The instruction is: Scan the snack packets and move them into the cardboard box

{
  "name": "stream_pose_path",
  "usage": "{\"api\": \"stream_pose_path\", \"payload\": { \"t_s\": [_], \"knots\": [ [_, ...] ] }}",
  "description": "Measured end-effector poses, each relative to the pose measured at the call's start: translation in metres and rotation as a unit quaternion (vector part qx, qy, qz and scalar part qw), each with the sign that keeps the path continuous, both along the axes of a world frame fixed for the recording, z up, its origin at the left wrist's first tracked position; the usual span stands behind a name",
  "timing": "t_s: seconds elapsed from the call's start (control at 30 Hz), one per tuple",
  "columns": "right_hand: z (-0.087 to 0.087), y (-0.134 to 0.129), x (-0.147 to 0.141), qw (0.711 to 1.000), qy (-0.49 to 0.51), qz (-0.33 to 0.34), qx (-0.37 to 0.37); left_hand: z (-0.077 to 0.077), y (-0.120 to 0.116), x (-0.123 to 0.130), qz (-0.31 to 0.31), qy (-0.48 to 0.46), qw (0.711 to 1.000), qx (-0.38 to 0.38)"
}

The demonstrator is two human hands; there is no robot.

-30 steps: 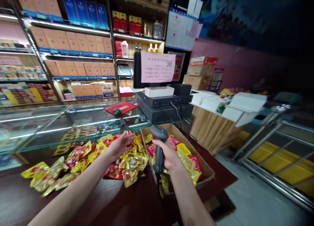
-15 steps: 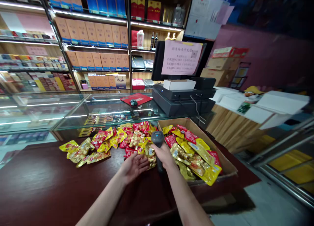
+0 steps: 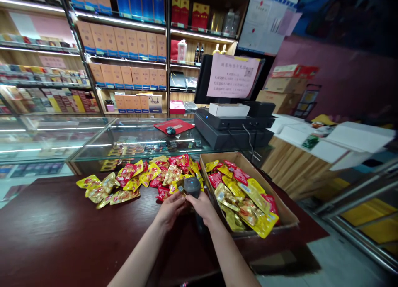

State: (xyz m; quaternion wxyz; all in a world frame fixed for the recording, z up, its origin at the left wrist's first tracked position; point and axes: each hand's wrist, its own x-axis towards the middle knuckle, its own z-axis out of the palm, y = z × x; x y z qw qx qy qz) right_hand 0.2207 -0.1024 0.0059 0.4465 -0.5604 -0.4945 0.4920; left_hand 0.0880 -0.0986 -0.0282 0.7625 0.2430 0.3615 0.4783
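Note:
My right hand (image 3: 203, 209) is wrapped around the handle of a dark barcode scanner (image 3: 192, 186), held upright over the table's front part. Its thumb reaches left toward my left hand (image 3: 170, 210). The left hand's fingers are drawn together around the lower edge of a gold snack packet (image 3: 180, 186), mostly hidden behind the fingers and the scanner head. Just behind the hands lies a loose heap of red, yellow and gold snack packets (image 3: 172, 175). To their right stands an open cardboard box (image 3: 287, 225) holding more of these packets.
The dark red table (image 3: 62, 229) meets a glass display counter (image 3: 93, 148). On the counter are a red mat (image 3: 178, 126) with a mouse and a monitor (image 3: 203, 79) with a paper sign. Shelves of boxed goods (image 3: 124, 42) line the back. Open white boxes (image 3: 354, 139) stand at right.
My left hand has gone from open and palm up to closed at the gold packet, beside the scanner. My right hand and the scanner have shifted slightly left and down.

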Motion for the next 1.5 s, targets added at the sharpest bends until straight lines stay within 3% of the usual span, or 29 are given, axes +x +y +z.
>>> {"api": "stream_pose_path", "payload": {
  "t_s": [0.17,0.43,0.73,0.93,1.13,1.27,1.5],
  "knots": [
    [0.01,-0.009,-0.008,0.999,0.046,-0.02,0.01,0.007,0.005,-0.013,0.037,0.025,0.999,-0.008],
    [0.019,-0.004,-0.018,0.997,0.065,0.011,0.045,0.021,0.021,-0.034,0.089,0.049,0.995,0.011],
    [0.06,0.015,-0.025,0.993,0.046,0.023,0.109,0.047,0.071,-0.047,0.121,0.082,0.986,0.085],
    [0.086,0.022,-0.035,0.992,0.084,0.084,0.047,0.059,0.099,-0.048,0.137,0.082,0.981,0.114],
    [0.1,0.021,-0.043,0.99,0.095,0.09,0.043,0.074,0.098,-0.04,0.128,0.046,0.981,0.136],
    [0.101,0.02,-0.045,0.992,0.084,0.085,0.042,0.08,0.094,-0.039,0.132,0.044,0.98,0.146],
    [0.099,0.022,-0.048,0.993,0.081,0.077,0.047,0.083,0.091,-0.039,0.082,0.048,0.972,0.214]
  ]
}}
